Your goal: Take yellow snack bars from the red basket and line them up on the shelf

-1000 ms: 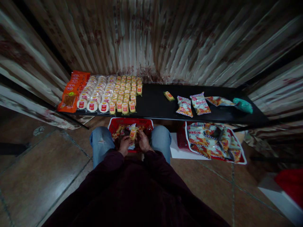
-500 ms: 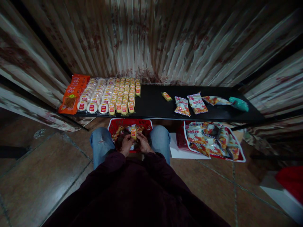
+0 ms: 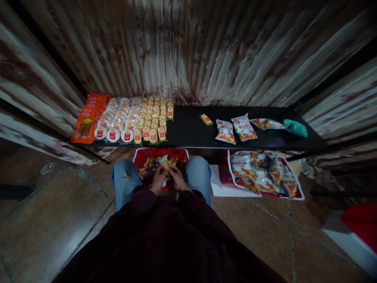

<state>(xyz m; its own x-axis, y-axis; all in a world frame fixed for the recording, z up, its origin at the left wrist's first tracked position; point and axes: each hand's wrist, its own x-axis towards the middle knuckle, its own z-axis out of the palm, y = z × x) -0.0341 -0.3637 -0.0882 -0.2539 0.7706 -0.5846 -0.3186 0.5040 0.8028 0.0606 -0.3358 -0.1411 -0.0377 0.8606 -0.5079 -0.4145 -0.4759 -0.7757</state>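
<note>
Between my knees, my left hand (image 3: 158, 180) and my right hand (image 3: 177, 177) pinch a small yellow wrapped snack (image 3: 165, 164) from its two sides. Both hands are over a red basket (image 3: 183, 154) that holds mixed packaged snacks. Above it, on the black shelf (image 3: 185, 127), rows of yellow wrapped snacks (image 3: 153, 135) stand beside round white packaged cakes (image 3: 113, 135). An orange packet (image 3: 85, 127) lies at the shelf's left end. One single yellow snack (image 3: 206, 119) lies apart, right of the rows.
Two striped-edge snack bags (image 3: 225, 131), another bag (image 3: 268, 124) and a green packet (image 3: 295, 128) lie on the shelf's right half. A second red basket (image 3: 225, 173) full of bags stands on the floor at right, beside white card (image 3: 216, 182). Patterned curtain hangs behind.
The yellow snack between my hands has tilted, and its front label shows less. My hands have stayed over the basket, and the whole view has shifted slightly.
</note>
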